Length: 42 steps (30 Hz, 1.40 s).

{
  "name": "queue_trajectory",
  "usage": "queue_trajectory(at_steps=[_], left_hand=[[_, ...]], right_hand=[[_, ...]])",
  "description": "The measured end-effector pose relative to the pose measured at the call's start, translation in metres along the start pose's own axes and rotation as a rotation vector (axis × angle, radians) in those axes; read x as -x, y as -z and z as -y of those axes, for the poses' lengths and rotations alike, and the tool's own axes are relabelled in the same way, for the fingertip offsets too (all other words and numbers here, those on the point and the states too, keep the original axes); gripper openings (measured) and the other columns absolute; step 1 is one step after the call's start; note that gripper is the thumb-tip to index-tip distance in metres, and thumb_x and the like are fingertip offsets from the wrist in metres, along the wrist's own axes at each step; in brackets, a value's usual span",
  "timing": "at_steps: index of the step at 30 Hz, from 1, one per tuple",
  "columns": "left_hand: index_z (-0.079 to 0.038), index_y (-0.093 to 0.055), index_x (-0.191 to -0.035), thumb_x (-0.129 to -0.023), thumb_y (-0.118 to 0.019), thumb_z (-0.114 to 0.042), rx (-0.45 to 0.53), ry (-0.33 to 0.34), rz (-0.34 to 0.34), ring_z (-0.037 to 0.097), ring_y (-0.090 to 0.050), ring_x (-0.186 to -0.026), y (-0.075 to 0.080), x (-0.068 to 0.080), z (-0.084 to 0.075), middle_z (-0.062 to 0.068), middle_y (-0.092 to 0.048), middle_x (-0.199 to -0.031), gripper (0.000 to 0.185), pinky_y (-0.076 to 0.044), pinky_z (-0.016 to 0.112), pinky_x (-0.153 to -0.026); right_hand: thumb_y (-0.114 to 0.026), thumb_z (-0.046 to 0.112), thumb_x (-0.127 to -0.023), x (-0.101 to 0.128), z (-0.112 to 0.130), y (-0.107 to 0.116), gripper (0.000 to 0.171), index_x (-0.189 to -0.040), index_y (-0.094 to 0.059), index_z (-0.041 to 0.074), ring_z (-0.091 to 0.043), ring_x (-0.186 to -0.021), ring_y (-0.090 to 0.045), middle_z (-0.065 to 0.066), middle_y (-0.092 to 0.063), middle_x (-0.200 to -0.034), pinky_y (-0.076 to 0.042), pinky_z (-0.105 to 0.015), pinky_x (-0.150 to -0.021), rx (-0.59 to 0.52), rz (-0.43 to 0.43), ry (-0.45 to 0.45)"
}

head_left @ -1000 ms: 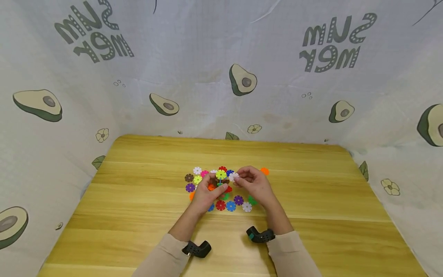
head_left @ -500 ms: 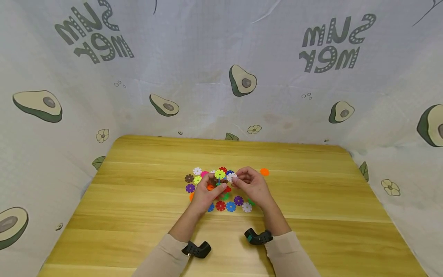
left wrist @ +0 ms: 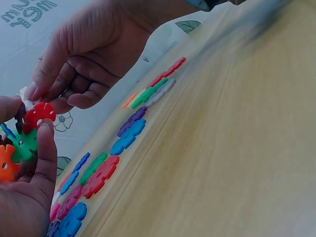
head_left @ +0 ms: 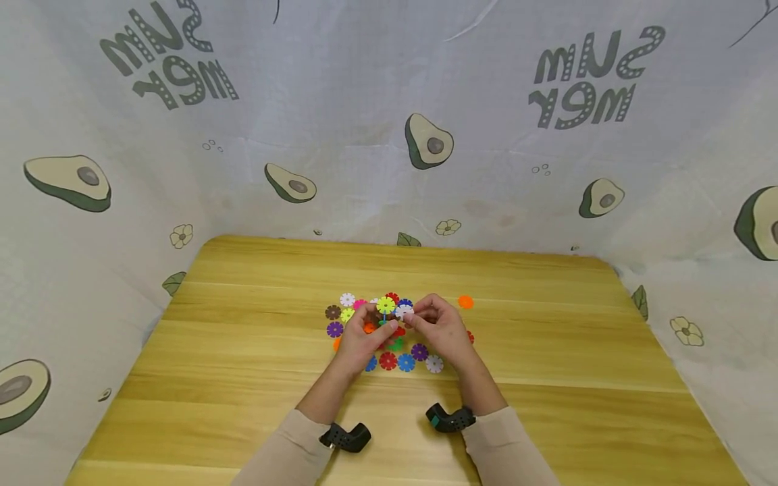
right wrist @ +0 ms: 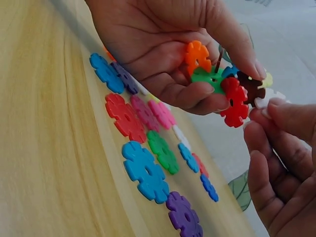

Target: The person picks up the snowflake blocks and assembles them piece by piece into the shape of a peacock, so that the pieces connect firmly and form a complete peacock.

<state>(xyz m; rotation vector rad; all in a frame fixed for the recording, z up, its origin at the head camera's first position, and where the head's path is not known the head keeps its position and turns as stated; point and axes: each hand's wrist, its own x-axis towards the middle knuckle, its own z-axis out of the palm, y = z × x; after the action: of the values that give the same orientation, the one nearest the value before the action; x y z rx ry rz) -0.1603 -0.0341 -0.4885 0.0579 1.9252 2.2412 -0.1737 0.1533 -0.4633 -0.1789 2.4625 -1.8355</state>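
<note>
We judge joining in hand: left grip [head_left: 360,343] holds multicoloured plastic-disc cluster [right wrist: 233,91], right grip [head_left: 444,329] pinches white notched plastic disc [head_left: 404,310]; next needs aligning.

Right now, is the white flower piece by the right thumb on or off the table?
Off: in the right wrist view, the right hand pinches the white flower piece above the table.

A wood-grain worktop [head_left: 231,391] with rounded far corners is backed beyond its far edge and flanked on both sides by a white fabric sheet [head_left: 340,88]. Green-rimmed avocado halves [head_left: 429,142] are printed across it, with reversed grey "Summer" lettering [head_left: 577,104] repeated above both far corners. A cream flower [head_left: 448,227] and green leaf [head_left: 409,239] are seen near the far edge's middle.
</note>
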Motion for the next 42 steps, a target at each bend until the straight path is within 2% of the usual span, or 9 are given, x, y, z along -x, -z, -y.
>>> queue_trajectory(at_steps=[6, 16, 19, 23, 28, 32, 35, 38, 42], left_hand=[[-0.002, -0.051, -0.122, -0.095, -0.074, -0.018, -0.022, 0.006, -0.026, 0.012, -0.064, -0.081, 0.001, 0.000, 0.001, 0.005, -0.054, -0.105, 0.039, -0.061, 0.023, -0.072], [-0.002, -0.051, -0.118, -0.095, -0.074, -0.021, -0.066, -0.008, -0.041, 0.013, -0.060, -0.081, 0.003, 0.001, 0.003, 0.005, -0.050, -0.102, 0.038, -0.059, 0.021, -0.070], [-0.002, -0.051, -0.120, -0.096, -0.074, -0.025, -0.062, 0.001, -0.043, 0.013, -0.062, -0.079, 0.003, 0.001, 0.003, 0.005, -0.051, -0.103, 0.040, -0.061, 0.023, -0.072], [-0.001, -0.051, -0.123, -0.097, -0.072, -0.027, -0.025, -0.004, -0.067, 0.012, -0.066, -0.082, 0.003, -0.001, 0.002, 0.005, -0.052, -0.105, 0.043, -0.064, 0.029, -0.076], [-0.003, -0.048, -0.123, -0.093, -0.076, -0.018, 0.035, -0.013, -0.116, 0.014, -0.069, -0.090, 0.004, -0.004, 0.000, 0.008, -0.057, -0.109, 0.043, -0.062, 0.027, -0.082], [-0.009, -0.048, -0.127, -0.089, -0.080, -0.018, 0.008, 0.005, -0.130, 0.013, -0.064, -0.097, 0.005, -0.005, 0.000, 0.009, -0.062, -0.116, 0.050, -0.056, 0.021, -0.084], [-0.013, -0.047, -0.132, -0.090, -0.080, -0.021, 0.006, 0.012, -0.115, 0.013, -0.063, -0.100, 0.005, -0.004, 0.000, 0.010, -0.064, -0.118, 0.054, -0.055, 0.021, -0.086], [-0.015, -0.045, -0.135, -0.091, -0.079, -0.020, 0.028, 0.008, -0.095, 0.013, -0.067, -0.099, 0.005, -0.004, 0.000, 0.012, -0.068, -0.119, 0.056, -0.057, 0.022, -0.088], [-0.014, -0.044, -0.137, -0.093, -0.077, -0.018, 0.054, -0.001, -0.074, 0.012, -0.071, -0.095, 0.005, -0.004, 0.001, 0.014, -0.070, -0.119, 0.055, -0.059, 0.022, -0.087]], right_hand=[[-0.074, 0.011, -0.094, 0.001, 0.002, -0.005, 0.015, -0.099, -0.063, 0.002, -0.029, -0.085, -0.070, -0.017, -0.077, -0.093, -0.054, -0.020, -0.069, 0.016, -0.005, 0.006], [-0.074, 0.012, -0.094, 0.001, 0.001, -0.010, 0.015, -0.099, -0.063, 0.002, -0.021, -0.083, -0.071, -0.017, -0.077, -0.093, -0.057, -0.023, -0.073, 0.016, 0.014, 0.014], [-0.074, 0.016, -0.094, 0.001, 0.000, -0.009, 0.015, -0.100, -0.065, 0.005, -0.022, -0.084, -0.068, -0.014, -0.077, -0.094, -0.056, -0.022, -0.074, 0.039, -0.002, -0.001], [-0.067, 0.019, -0.100, -0.001, -0.004, -0.007, 0.015, -0.110, -0.069, 0.008, -0.021, -0.091, -0.071, -0.012, -0.076, -0.101, -0.059, -0.024, -0.080, 0.068, -0.019, -0.008], [-0.070, 0.018, -0.098, -0.003, -0.009, -0.006, 0.019, -0.115, -0.072, 0.011, -0.017, -0.088, -0.067, -0.006, -0.074, -0.099, -0.058, -0.027, -0.078, 0.240, 0.062, -0.012], [-0.081, 0.022, -0.088, -0.002, -0.012, -0.009, 0.024, -0.110, -0.076, 0.013, -0.012, -0.088, -0.061, 0.000, -0.072, -0.096, -0.054, -0.029, -0.080, 0.459, 0.190, 0.051], [-0.083, 0.026, -0.086, 0.000, -0.012, -0.011, 0.023, -0.106, -0.078, 0.015, -0.013, -0.092, -0.058, 0.002, -0.070, -0.097, -0.052, -0.033, -0.083, 0.558, 0.222, 0.090], [-0.084, 0.025, -0.085, 0.001, -0.009, -0.013, 0.020, -0.101, -0.078, 0.015, -0.016, -0.095, -0.058, 0.002, -0.069, -0.097, -0.052, -0.038, -0.087, 0.585, 0.215, 0.069], [-0.083, 0.021, -0.086, 0.002, -0.008, -0.015, 0.018, -0.099, -0.073, 0.014, -0.016, -0.093, -0.059, 0.002, -0.068, -0.095, -0.054, -0.037, -0.087, 0.549, 0.182, 0.007]])
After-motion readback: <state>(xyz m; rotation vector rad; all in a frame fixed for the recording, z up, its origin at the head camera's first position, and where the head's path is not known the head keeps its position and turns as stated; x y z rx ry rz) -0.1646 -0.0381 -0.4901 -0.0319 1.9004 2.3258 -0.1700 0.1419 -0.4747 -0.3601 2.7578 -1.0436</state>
